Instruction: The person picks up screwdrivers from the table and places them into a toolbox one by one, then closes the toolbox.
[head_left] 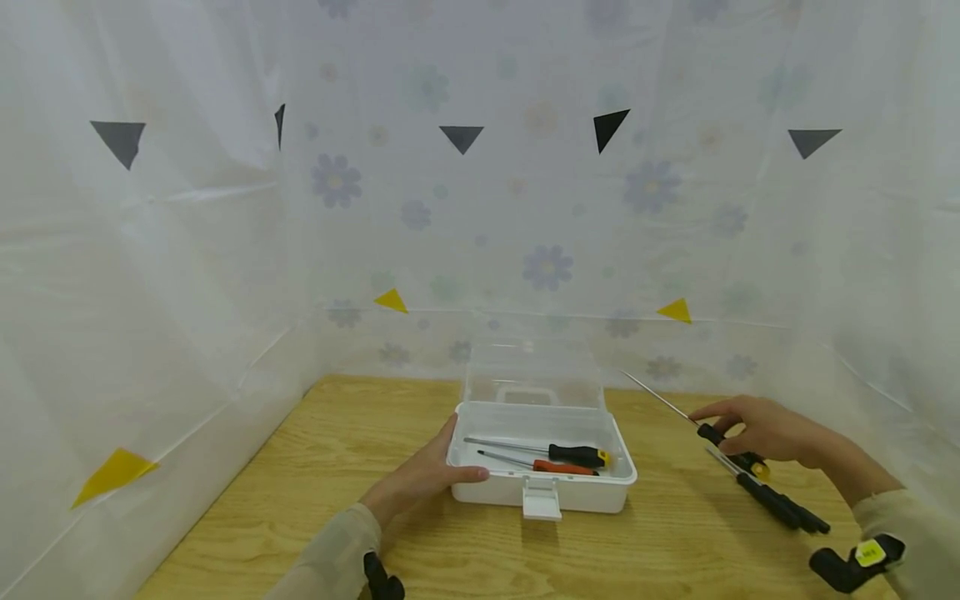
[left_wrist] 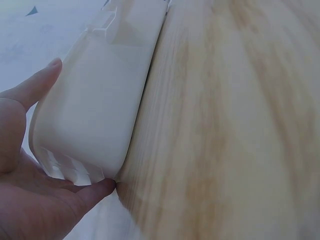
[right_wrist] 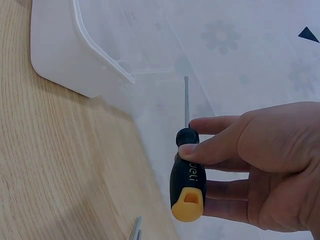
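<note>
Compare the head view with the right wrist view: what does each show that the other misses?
Only the head view shows the left hand holding the left end of the open white box, two screwdrivers lying inside it, and another black screwdriver on the wooden table. Only the right wrist view shows the yellow butt and the lettering on the held handle. Both show the right hand gripping a black-handled screwdriver, and the box.
</note>
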